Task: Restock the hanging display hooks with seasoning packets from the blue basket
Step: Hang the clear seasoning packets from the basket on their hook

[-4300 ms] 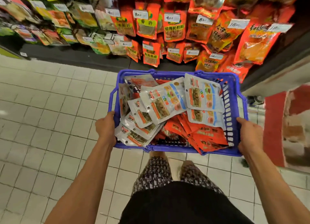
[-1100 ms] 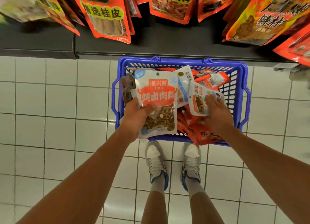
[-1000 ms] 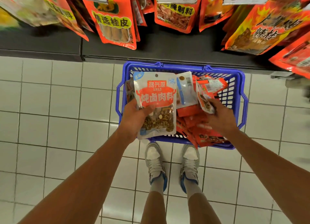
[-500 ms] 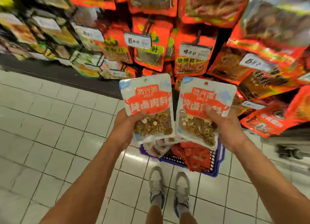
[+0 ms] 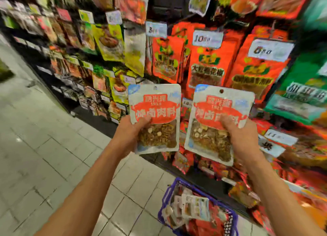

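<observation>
Currently, each hand holds one seasoning packet upright in front of the hanging display. The left hand (image 5: 131,135) grips the left packet (image 5: 155,118) from its lower left edge, thumb pressed across the front below the red label, the other fingers hidden behind. The right hand (image 5: 238,138) grips the right packet (image 5: 216,122) from its lower right side, thumb on the front over the red label. Both packets are white with a red banner and a clear window showing brown spices; each has a hang hole at the top. The two packets are side by side, just apart, the right one tilted slightly.

Behind them hang orange packets (image 5: 207,66) with white price tags (image 5: 207,39). The blue basket (image 5: 166,198) stands on the tiled floor (image 5: 44,147) below the right forearm, holding more packets. The view is blurred; the hooks cannot be made out.
</observation>
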Demonstrator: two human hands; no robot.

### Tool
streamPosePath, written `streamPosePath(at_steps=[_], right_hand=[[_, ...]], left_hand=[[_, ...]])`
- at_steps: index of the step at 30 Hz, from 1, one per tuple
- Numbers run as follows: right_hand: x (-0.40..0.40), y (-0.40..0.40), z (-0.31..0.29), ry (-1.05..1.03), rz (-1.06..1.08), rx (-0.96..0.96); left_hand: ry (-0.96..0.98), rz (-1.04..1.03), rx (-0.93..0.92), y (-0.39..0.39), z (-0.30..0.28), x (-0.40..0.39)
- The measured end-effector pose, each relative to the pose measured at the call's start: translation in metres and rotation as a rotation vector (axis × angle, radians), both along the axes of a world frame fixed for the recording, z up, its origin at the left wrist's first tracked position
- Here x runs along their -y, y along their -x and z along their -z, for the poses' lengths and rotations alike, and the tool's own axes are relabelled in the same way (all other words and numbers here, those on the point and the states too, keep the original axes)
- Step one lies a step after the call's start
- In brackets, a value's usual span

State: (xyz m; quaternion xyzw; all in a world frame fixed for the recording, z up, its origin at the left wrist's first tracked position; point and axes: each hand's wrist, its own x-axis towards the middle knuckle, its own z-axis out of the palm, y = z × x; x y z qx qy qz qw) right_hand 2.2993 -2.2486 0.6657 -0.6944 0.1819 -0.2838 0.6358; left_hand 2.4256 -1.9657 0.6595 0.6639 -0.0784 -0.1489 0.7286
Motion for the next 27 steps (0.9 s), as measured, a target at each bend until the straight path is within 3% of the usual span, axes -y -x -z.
streamPosePath(at_steps=[4, 10, 14, 18, 27], right_hand=[[-0.018, -0.038, -0.05, 0.001, -0.037, 0.085], [-0.069, -0.104, -0.12, 0.077, -0.084, 0.148], [-0.092, -0.142, -0.148, 0.0, -0.031, 0.245], [-0.093, -0.166, -0.169, -0.036, 0.028, 0.259], [-0.066, -0.19, -0.206, 0.106, 0.089, 0.257]], left_hand=[[0.09, -0.028, 0.03, -0.032, -0.039, -0.024], [0.13, 0.106, 0.162, -0.104, -0.109, -0.071], [0.157, 0.163, 0.212, -0.154, -0.146, -0.085], [0.2, 0.218, 0.23, -0.189, -0.172, -0.075], [0.266, 0.262, 0.264, -0.228, -0.193, -0.013]])
